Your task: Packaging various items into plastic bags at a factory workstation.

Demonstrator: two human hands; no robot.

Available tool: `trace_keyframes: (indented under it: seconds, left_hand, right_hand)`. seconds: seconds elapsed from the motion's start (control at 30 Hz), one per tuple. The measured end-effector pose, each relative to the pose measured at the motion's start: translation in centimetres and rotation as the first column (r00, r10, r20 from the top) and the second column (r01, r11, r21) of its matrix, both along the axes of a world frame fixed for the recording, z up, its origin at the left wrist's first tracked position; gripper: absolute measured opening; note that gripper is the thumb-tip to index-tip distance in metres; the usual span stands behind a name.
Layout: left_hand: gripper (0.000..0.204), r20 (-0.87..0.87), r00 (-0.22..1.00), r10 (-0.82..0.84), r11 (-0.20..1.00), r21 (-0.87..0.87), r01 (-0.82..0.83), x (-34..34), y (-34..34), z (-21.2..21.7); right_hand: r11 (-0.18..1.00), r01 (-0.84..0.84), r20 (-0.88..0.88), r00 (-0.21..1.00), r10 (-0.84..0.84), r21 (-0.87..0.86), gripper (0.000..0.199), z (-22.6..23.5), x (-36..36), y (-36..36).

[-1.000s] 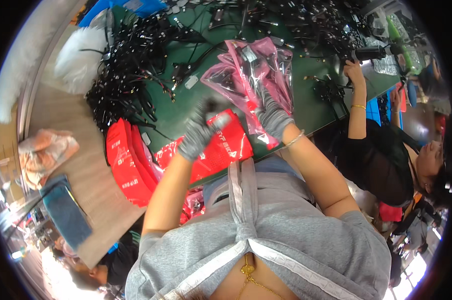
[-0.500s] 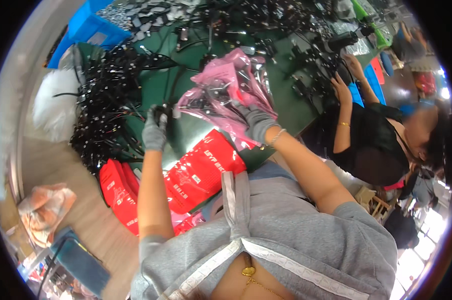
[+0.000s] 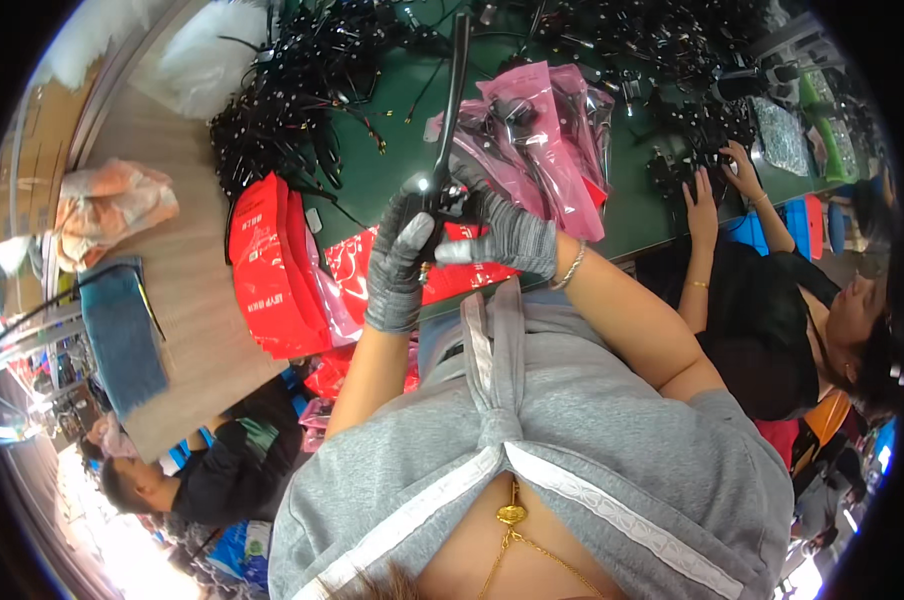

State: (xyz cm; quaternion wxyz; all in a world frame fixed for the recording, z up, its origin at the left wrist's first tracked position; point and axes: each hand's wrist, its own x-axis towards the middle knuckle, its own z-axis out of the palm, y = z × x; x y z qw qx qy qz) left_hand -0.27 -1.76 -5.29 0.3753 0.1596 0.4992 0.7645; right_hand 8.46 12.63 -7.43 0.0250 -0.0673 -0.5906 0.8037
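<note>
White lettering, Latin capitals beside Chinese characters, stands near the lower end of the front pouch in the fan of red pouches (image 3: pixel 268 268), with smaller characters higher up. Right of that fan, a flat red pouch (image 3: pixel 351 261) carries white print, partly covered and unreadable.

Bright, white lower-left glare, fisheye-bent edges

Green table (image 3: pixel 635 195) being covered along far side by black cables (image 3: pixel 652 40), at left by cable heap (image 3: pixel 262 140). Pink bags (image 3: pixel 544 135) being borne near middle, flat red bag (image 3: pixel 350 262) at near edge, stacked red bags (image 3: pixel 270 270) near left corner. Pale wooden surface (image 3: pixel 207 310) being occupied by orange-white bundle (image 3: pixel 117 212), blue cloth (image 3: pixel 120 340).
</note>
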Motion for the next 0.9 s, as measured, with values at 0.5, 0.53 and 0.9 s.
trace_keyframes:
  seconds: [0.5, 0.53, 0.9]
  left_hand:
    - [0.043, -0.237, 0.947, -0.214, 0.91, -0.401, 0.106, 0.7, -1.7, 2.8]
    - [0.044, -0.266, 0.88, -0.393, 0.843, -0.485, 0.23, 0.7, -1.6, 3.0]
    - [0.047, -0.398, 0.742, -0.539, 0.829, -0.404, 0.386, 0.1, -1.2, 5.1]
  right_hand:
    - [0.265, 0.187, -0.154, 0.978, -0.139, 0.946, 0.021, 9.5, 9.8, 4.0]
    - [0.265, 0.187, -0.151, 0.977, -0.147, 0.946, 0.021, 10.0, 9.4, 4.6]
    - [0.361, -0.326, 0.324, 0.944, 0.068, 0.874, 0.041, 4.2, 11.1, 7.6]
